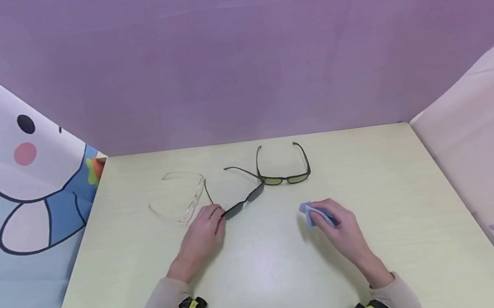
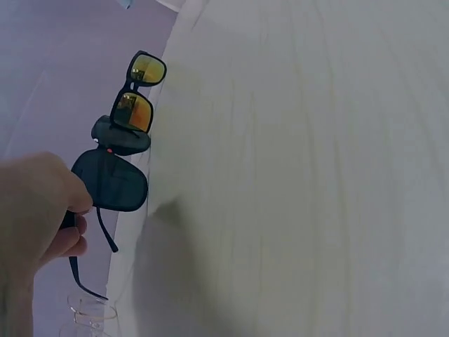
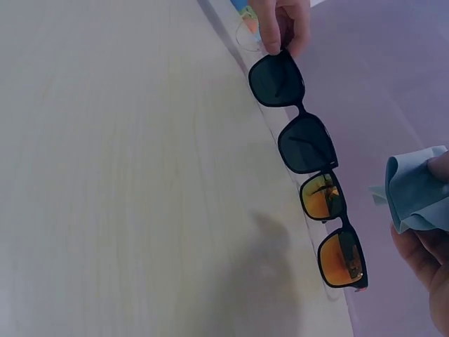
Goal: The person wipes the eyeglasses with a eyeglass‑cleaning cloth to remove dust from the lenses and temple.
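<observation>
My left hand grips dark-lensed sunglasses at one end of the front, by the hinge. Their temples are unfolded and point toward the back of the table. In the right wrist view, thumb and fingers pinch the corner of the dark lens. My right hand pinches a folded light blue cloth between thumb and fingers, to the right of the sunglasses. The cloth has a loose edge sticking out in the right wrist view.
Black-framed glasses with yellow-orange lenses lie behind, temples toward the back, overlapping the sunglasses' far end in the head view. Clear, thin-framed glasses lie just beyond my left hand. A purple curtain hangs behind the pale table.
</observation>
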`<state>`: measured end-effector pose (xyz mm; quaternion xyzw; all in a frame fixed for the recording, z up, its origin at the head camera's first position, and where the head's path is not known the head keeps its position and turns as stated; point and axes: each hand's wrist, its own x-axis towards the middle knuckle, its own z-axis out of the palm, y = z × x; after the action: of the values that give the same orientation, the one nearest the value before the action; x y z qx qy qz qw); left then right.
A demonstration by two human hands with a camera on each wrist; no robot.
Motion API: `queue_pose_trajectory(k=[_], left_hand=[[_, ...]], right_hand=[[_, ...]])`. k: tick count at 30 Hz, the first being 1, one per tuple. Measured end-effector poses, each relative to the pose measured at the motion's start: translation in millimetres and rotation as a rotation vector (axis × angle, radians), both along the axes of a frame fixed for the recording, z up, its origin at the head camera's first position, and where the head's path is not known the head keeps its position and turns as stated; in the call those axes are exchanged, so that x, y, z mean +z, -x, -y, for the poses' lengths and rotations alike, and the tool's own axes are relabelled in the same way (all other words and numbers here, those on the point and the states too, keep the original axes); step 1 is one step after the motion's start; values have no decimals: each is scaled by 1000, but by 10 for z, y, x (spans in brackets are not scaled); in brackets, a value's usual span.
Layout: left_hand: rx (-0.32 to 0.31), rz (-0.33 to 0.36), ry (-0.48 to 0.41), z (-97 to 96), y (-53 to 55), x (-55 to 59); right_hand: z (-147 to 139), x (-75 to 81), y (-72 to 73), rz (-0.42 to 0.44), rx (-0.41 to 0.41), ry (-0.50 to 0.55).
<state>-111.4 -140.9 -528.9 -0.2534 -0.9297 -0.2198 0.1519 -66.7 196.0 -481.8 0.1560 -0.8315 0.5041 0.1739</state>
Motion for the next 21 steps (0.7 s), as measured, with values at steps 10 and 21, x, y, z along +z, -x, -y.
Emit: queue_pose_trajectory(k=[10,21], left_hand=[[-37,-45,-247,-164,-90,119],[-100,45,-575,-531,-269,389]], right_hand=[[12,-68,84,3,45,-10],[290,6,158,-132,47,111]])
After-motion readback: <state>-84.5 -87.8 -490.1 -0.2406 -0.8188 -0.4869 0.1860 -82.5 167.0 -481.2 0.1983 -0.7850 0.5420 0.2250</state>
